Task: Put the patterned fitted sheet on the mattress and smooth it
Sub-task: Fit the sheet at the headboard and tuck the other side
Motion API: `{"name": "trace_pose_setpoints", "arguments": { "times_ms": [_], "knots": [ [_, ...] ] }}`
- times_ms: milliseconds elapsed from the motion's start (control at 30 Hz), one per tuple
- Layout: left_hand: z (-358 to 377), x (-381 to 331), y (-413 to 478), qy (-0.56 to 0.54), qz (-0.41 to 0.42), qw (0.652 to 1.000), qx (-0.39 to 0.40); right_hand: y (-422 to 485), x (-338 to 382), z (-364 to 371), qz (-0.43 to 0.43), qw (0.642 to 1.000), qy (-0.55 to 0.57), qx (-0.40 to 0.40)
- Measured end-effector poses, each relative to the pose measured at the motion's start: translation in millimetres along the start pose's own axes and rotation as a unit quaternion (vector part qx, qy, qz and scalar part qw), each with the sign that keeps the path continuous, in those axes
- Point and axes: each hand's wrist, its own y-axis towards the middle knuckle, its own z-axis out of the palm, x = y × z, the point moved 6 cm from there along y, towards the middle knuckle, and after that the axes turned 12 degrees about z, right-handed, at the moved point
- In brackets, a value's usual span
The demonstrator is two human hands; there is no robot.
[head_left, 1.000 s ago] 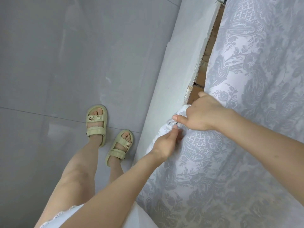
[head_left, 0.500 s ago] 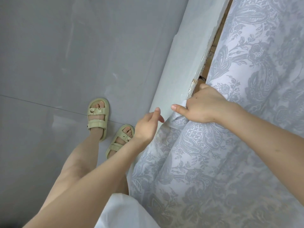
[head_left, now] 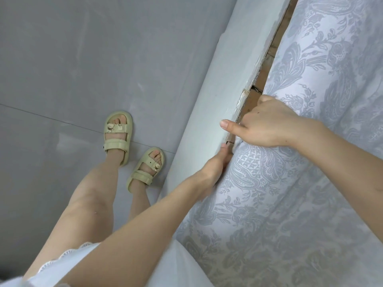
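The patterned fitted sheet (head_left: 310, 183), pale lilac with a grey floral print, covers the mattress on the right. Its side drops into the narrow gap beside the pale bed frame board (head_left: 228, 90). My right hand (head_left: 269, 125) sits at that gap with its fingers curled down over the sheet's edge and its thumb stretched out over the board. Just below it, my left hand (head_left: 215, 166), blurred, presses the side of the sheet where it meets the board, fingertips pointing into the gap. The sheet's hem is hidden.
Brown wood (head_left: 267, 56) shows in the gap between board and mattress. Grey tiled floor (head_left: 83, 69) spreads to the left. My feet in pale green sandals (head_left: 117, 135) stand close to the board.
My left hand let go of the white gathered hem, swung out over the board, then came back against the sheet's side. The hem has gone out of sight into the gap.
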Motion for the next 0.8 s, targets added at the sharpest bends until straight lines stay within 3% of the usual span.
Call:
{"name": "trace_pose_setpoints", "arguments": {
  "times_ms": [133, 200, 300, 367, 400, 500, 567, 800],
  "knots": [
    [0.6, 8.8, 31.6, 0.031, -0.047, 0.997, 0.058, 10.8, 6.3, 1.0, -0.005, 1.0, -0.011, 0.002],
    [-7.4, 10.4, 29.5, 0.025, -0.071, 0.996, 0.049, 20.8, 11.0, 2.9, -0.003, 1.0, -0.028, 0.005],
    [-25.4, -4.5, 11.4, 0.066, -0.054, 0.996, -0.022, 27.8, 13.6, 2.4, 0.005, 0.999, -0.05, 0.011],
    [-45.8, -13.9, 4.7, 0.084, 0.007, 0.989, -0.12, 28.3, 12.8, 3.3, 0.014, 0.998, -0.05, 0.021],
    [-47.7, -17.0, 4.3, 0.062, 0.029, 0.989, -0.132, 28.0, 12.8, 3.4, 0.018, 0.998, -0.046, 0.023],
    [-20.6, -15.2, 14.7, -0.013, -0.017, 0.999, -0.03, 27.8, 12.9, 2.9, 0.022, 0.999, -0.041, 0.023],
    [-5.9, -11.0, 25.5, -0.03, -0.043, 0.999, -0.003, 28.9, 12.3, 2.5, 0.031, 0.998, -0.042, 0.029],
    [-19.6, 1.5, 13.4, 0.026, -0.058, 0.997, -0.039, 43.9, 19.0, 15.3, 0.059, 0.991, -0.09, 0.085]
  ]
}}
